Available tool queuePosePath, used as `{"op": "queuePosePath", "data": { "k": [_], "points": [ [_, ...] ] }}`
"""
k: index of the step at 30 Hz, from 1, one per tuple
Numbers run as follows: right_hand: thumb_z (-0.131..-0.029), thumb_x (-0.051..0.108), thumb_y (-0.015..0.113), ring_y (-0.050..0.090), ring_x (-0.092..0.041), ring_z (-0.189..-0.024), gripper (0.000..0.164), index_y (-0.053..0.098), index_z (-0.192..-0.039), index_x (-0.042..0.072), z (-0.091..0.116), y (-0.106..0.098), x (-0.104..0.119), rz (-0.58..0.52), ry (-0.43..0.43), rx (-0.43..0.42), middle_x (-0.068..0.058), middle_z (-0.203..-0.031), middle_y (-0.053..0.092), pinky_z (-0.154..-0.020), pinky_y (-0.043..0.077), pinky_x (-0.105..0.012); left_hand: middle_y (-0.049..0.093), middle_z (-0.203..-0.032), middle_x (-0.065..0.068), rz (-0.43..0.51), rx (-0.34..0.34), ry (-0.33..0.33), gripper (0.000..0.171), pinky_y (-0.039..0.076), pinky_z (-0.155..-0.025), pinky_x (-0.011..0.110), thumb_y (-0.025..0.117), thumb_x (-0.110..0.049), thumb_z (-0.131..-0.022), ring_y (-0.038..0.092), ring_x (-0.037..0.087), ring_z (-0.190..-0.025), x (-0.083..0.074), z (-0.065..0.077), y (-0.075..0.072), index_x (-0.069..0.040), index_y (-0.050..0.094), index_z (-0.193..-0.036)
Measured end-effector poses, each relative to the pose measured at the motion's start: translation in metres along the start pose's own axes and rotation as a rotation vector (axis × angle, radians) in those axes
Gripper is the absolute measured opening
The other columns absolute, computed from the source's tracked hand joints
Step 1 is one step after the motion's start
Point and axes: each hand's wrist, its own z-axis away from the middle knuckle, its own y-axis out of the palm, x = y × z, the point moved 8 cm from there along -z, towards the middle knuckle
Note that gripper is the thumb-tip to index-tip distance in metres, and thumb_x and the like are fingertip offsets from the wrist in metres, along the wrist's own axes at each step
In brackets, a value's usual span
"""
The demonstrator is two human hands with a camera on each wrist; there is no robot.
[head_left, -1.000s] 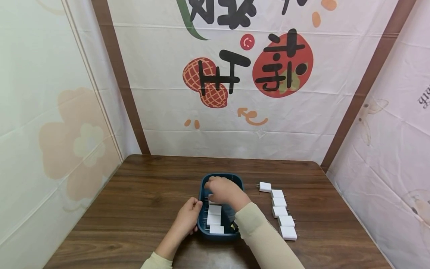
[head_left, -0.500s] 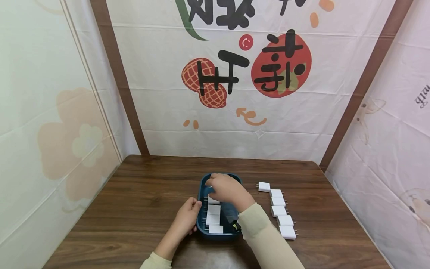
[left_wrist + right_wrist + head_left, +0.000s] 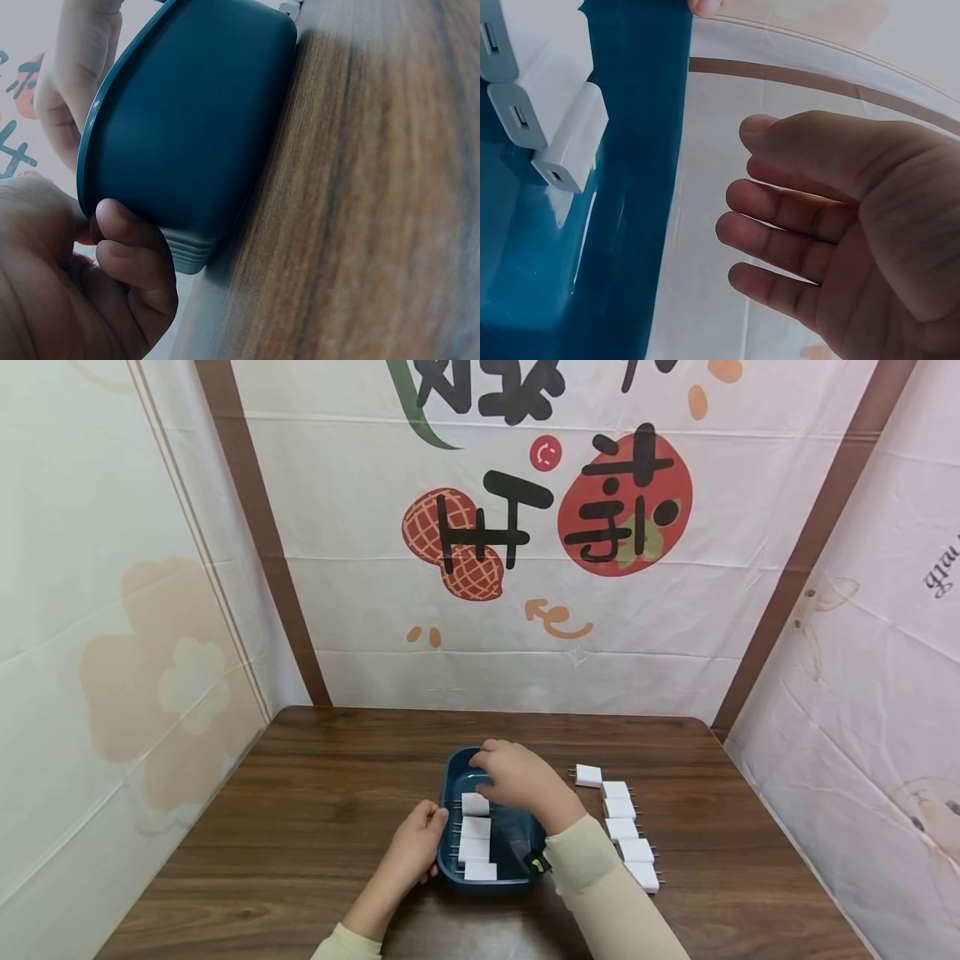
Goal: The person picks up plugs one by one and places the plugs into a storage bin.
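A dark blue plastic bin (image 3: 491,887) stands on the table, holding a column of white USB charger plugs (image 3: 476,850) along its left side, prongs pointing left. My left hand (image 3: 415,839) grips the bin's left rim, fingers curled under it, as the left wrist view shows with the bin wall (image 3: 195,112). Over the bin's far part, my right hand (image 3: 521,778) is lifted with nothing in it. In the right wrist view its fingers (image 3: 772,236) are loosely bent and apart from the chargers (image 3: 551,82), whose USB ports face the camera.
To the right of the bin, a staggered row of several more white charger plugs (image 3: 620,808) lies on the brown wooden table (image 3: 337,777), most with prongs to the right. The farthest charger (image 3: 588,776) points its prongs left. Printed cloth walls (image 3: 360,677) enclose the table.
My right hand has drawn up and to the right, off the farthest charger in the bin, which now shows fully. The left hand keeps its hold on the rim.
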Motion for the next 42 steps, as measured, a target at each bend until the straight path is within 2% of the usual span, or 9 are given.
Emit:
{"op": "queuePosePath", "data": {
  "k": [11,21,29,36,42],
  "points": [
    [-0.096,0.032,0.073,0.065,-0.018,-0.11,0.041,0.068,-0.133,0.013,0.019,-0.005,-0.003,0.004,0.014,0.0,-0.003,-0.125,0.065,-0.094,0.056,-0.034,0.052,-0.059,0.008,-0.014,-0.003,-0.019,0.026,0.041,-0.035,0.028,0.046,-0.031,-0.11,0.05,0.018,-0.04,0.001,0.0,0.0,-0.007,0.056,-0.108],
    [-0.095,0.032,0.074,0.065,-0.017,-0.109,0.039,0.069,-0.13,0.014,0.036,-0.01,-0.006,-0.001,0.015,-0.047,-0.002,-0.124,0.066,-0.094,0.057,-0.035,0.052,-0.06,0.008,-0.017,-0.003,-0.024,0.027,0.041,-0.035,0.028,0.046,-0.031,-0.11,0.05,0.019,-0.04,0.003,0.0,-0.001,-0.006,0.056,-0.109],
    [-0.095,0.03,0.075,0.065,-0.02,-0.11,0.043,0.067,-0.132,0.011,0.045,-0.017,-0.015,-0.047,0.041,-0.062,-0.005,-0.126,0.064,-0.095,0.056,-0.039,0.052,-0.059,0.008,-0.017,0.001,-0.024,0.028,0.041,-0.035,0.028,0.046,-0.032,-0.11,0.05,0.019,-0.04,0.003,0.0,0.0,-0.005,0.056,-0.11],
    [-0.093,0.029,0.077,0.065,-0.019,-0.106,0.042,0.069,-0.13,0.011,0.051,-0.023,-0.022,-0.029,0.036,-0.097,-0.005,-0.122,0.065,-0.092,0.057,-0.037,0.052,-0.06,0.009,-0.016,0.002,-0.029,0.027,0.041,-0.035,0.028,0.046,-0.032,-0.11,0.05,0.019,-0.04,0.002,0.001,0.002,-0.006,0.056,-0.11],
    [-0.092,0.028,0.078,0.064,-0.02,-0.11,0.043,0.069,-0.13,0.011,0.052,-0.024,-0.035,-0.026,0.065,-0.102,-0.004,-0.123,0.065,-0.096,0.055,-0.04,0.052,-0.061,0.009,-0.019,-0.002,-0.031,0.027,0.041,-0.036,0.028,0.046,-0.031,-0.11,0.05,0.019,-0.041,0.001,0.001,0.003,-0.006,0.055,-0.109]
  ]
}}
